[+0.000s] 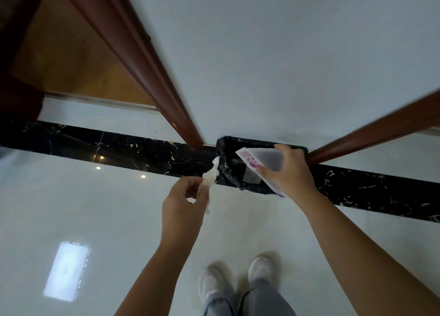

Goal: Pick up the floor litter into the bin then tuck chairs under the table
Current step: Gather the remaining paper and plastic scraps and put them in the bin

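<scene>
Item 1. Left hand point(184, 196): raised in front of the body, forearm stretched forward from the lower frame. Fingers are curled and a crumpled white tissue point(209, 180) is pinched between thumb and fingertips. The tissue's twisted upper end is seen against the left edge of the bin point(228, 173); whether they touch cannot be told.

Item 2. Right hand point(289, 173): held out further than the left, back of the hand upward, directly over the bin. A flat translucent wrapper point(264, 160) with purple print is gripped along its right side, thumb at the near edge and fingers at the far edge. The wrapper is tilted over the bin's opening.

Item 3. Bin: lined with a black bag and set on the floor point(119, 220) against the white wall point(285, 54), on a black marble strip point(119, 146), between two red-brown door frames point(142, 54).

Item 4. White shoes point(214, 282) and grey trousers point(266, 299): seen at the lower edge, on glossy pale tile.
</scene>
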Motion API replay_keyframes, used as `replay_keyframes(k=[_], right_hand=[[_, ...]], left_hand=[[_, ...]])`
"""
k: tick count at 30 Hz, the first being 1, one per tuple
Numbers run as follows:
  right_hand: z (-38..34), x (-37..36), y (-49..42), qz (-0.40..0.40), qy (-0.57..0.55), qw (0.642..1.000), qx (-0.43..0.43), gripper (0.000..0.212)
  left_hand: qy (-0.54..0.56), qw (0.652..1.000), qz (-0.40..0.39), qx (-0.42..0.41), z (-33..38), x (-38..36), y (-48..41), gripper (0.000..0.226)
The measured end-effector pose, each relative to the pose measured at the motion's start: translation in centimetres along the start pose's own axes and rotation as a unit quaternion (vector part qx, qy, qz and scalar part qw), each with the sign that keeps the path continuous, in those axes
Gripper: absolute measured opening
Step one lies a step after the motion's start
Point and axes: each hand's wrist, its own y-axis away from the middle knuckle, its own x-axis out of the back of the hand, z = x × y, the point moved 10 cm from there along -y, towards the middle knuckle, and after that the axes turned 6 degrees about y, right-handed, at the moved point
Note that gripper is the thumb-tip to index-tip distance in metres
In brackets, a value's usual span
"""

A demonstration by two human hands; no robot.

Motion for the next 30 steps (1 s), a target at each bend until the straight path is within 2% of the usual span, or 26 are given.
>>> replay_keyframes(k=[3,7,14,18,21,25,30], right_hand=[[-0.1,-0.6,-1.6,-0.009,0.060,0.997,0.037,0.080],[0.9,-0.3,-1.1,-0.008,0.062,0.997,0.047,0.083],[2.3,2.5,2.4,0.040,0.063,0.996,0.054,0.061],[2.3,4.3,4.1,0.071,0.058,0.994,0.056,0.051],[2.6,5.6,5.2,0.091,0.043,0.994,0.048,0.048],[3.0,7.5,6.2,0.109,0.033,0.993,0.032,0.046],[2.9,9.0,7.4,0.115,0.057,0.991,0.031,0.046]], left_hand=[[0.010,1.000,0.015,0.009,-1.7,-1.1,-0.6,0.007],[0.024,0.999,0.019,0.021,-2.9,-2.8,-0.6,0.008],[0.024,0.999,-0.020,-0.020,-1.1,-6.8,-0.8,0.008],[0.029,0.998,-0.061,-0.011,-0.6,-10.7,-1.7,0.014],[0.019,0.996,-0.086,0.005,-0.4,-13.6,-2.6,0.019],[-0.019,0.993,-0.113,-0.014,0.5,-15.9,-4.0,0.024],[-0.039,0.986,-0.157,-0.024,1.3,-16.3,-4.3,0.042]])
